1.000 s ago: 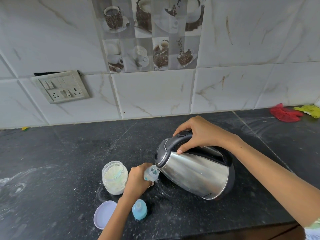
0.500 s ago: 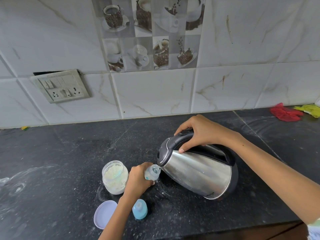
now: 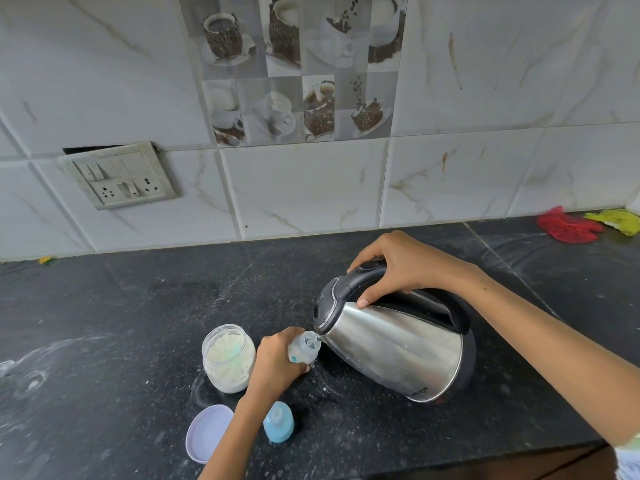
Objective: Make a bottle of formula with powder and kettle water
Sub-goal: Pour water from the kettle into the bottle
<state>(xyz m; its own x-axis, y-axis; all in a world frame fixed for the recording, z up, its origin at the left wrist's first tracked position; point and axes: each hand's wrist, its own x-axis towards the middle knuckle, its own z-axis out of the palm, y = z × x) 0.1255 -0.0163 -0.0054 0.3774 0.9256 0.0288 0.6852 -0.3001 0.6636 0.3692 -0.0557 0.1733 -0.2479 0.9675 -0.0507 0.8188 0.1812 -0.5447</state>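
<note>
My right hand grips the black handle of a steel kettle, which is tilted left with its spout over the mouth of a small clear baby bottle. Water shows at the spout. My left hand is wrapped around that bottle, which stands on the black counter. Just left of the hand stands an open jar of white powder with a blue scoop inside. The bottle's blue teat cap lies in front, near my left forearm.
The jar's pale lilac lid lies flat near the counter's front edge. Red and yellow cloths sit at the far right against the tiled wall. A switch plate is on the wall at left. Powder smears mark the counter.
The kettle has tipped slightly further and shifted a little to the right. My left hand and the bottle have stayed in place.
</note>
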